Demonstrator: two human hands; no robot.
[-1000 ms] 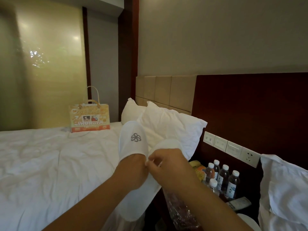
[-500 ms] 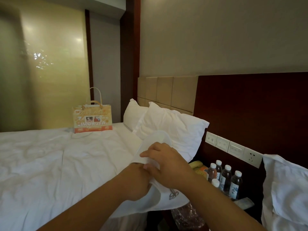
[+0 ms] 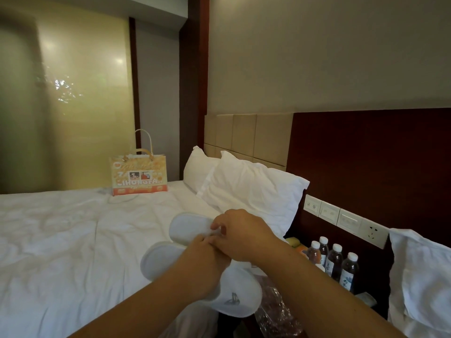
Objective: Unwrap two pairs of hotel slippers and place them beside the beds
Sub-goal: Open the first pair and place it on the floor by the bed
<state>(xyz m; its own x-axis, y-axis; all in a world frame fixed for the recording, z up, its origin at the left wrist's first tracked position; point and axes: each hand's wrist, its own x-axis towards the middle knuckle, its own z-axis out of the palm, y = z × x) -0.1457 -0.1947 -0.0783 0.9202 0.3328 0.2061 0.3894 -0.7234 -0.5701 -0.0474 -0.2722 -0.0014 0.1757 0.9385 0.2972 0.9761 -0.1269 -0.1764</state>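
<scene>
Fingers: right hand [image 3: 240,236] pinches the edge of the upper slipper [image 3: 189,228]; left hand [image 3: 207,259] is curled round the lower slipper [image 3: 234,291], its fingertips hidden, so I cannot tell exactly what they press.
Slippers: both white, held over the near edge of the bed [image 3: 73,252], at about 6 o'clock in the view; soles face up on the two far ends, logo toe nearest.
Step in hand: judged to be parting the pair where they join.
Doing it well: pull gently at the joint, keep each slipper flat, avoid tearing the thin fabric.
Wrapper: clear plastic [image 3: 273,313] at 5 o'clock, below the hands.
Farther: bottles [image 3: 334,262] at 3 o'clock, pillow [image 3: 251,189] at 12, gift bag [image 3: 139,174] at 10.
</scene>
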